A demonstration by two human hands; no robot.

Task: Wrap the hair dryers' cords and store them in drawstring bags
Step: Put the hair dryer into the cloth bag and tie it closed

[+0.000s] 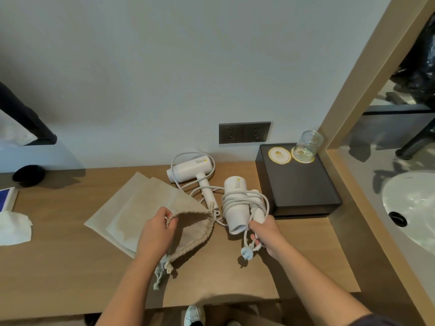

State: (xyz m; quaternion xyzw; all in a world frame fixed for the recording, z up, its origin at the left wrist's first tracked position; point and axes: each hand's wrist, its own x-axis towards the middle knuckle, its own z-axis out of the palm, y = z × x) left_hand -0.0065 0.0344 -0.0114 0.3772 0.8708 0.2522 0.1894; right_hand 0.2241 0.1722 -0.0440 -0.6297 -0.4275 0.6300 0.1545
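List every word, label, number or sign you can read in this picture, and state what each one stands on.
No text here is legible.
Far hair dryer, side sticker: print too small to read.
Cord-wrapped hair dryer, small sticker: blurred, unreadable.
Round coasters on the black tray: gold emblem, lettering too small to read.

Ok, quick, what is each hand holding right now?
Left hand: pinches the rim of the beige cloth drawstring bag, holding it open.
Right hand: grips the white plastic hair dryer, with its cord wrapped round it.
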